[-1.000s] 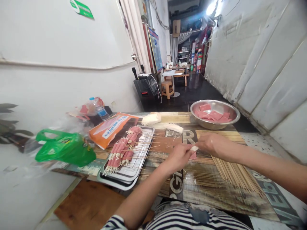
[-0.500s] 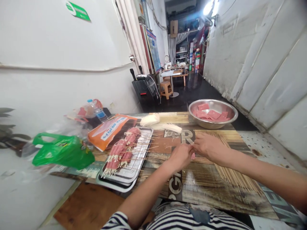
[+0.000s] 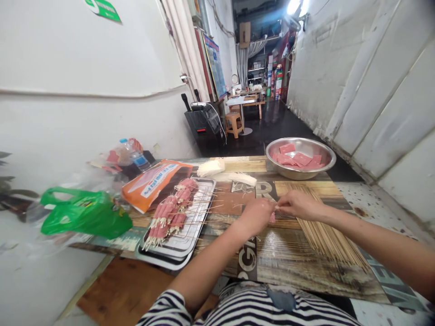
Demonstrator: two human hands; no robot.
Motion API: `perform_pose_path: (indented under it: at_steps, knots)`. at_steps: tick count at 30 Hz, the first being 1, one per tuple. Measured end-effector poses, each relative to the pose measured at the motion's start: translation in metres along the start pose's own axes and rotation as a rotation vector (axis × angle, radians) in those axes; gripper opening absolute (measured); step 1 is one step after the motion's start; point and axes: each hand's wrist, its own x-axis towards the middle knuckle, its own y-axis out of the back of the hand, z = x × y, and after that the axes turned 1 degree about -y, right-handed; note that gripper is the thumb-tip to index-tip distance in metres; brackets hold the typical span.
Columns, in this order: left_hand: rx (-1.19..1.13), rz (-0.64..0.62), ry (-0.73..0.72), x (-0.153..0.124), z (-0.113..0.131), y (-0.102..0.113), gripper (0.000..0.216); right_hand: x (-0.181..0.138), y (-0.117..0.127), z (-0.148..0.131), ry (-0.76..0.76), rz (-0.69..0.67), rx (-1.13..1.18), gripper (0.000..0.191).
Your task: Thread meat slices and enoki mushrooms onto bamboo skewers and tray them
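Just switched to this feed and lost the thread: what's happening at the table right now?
A person's left hand and right hand meet over the table, both pinching a small pink meat roll. Loose bamboo skewers lie beside the right forearm. Finished skewers sit on a metal tray to the left; pink slices lie in a steel bowl beyond.

Nearest the body the counter (image 3: pixel 288 267) is wide open, easy pass. Left hand (image 3: pixel 256 216) has the skewer tray (image 3: pixel 190 237) just beside it, stick ends poking out sideways. Right hand (image 3: pixel 295 204) sits over the loose stick pile (image 3: pixel 322 237). Further back, mushroom bundles (image 3: pixel 234 178) and steel bowl (image 3: pixel 299 172) fence the far edge, narrow gap between them.
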Motion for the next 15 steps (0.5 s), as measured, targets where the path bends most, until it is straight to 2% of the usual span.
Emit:
perform_pose_path:
  at_steps: [3, 7, 8, 10, 13, 15]
  knots:
    - [-0.045, 0.008, 0.008, 0.002, -0.002, 0.0, 0.027, 0.004, 0.0, 0.004, -0.076, -0.052, 0.063, 0.025]
    - [-0.102, 0.051, 0.038, 0.0, 0.001, 0.007, 0.025, 0.005, 0.003, 0.008, -0.086, -0.065, 0.152, 0.029]
    - [-0.103, 0.1, 0.037, -0.001, 0.003, 0.01, 0.023, 0.005, 0.004, 0.009, -0.094, -0.075, 0.192, 0.032]
    - [-0.096, 0.274, 0.064, -0.006, 0.006, 0.014, 0.024, 0.005, 0.006, 0.011, -0.127, -0.086, 0.304, 0.039]
    - [-0.182, 0.557, 0.213, -0.014, 0.004, 0.011, 0.027, 0.005, 0.003, 0.016, -0.236, -0.059, 0.565, 0.047]
    - [-0.359, 0.58, 0.299, -0.016, -0.002, -0.001, 0.024, 0.005, -0.001, 0.018, -0.303, -0.032, 0.759, 0.049]
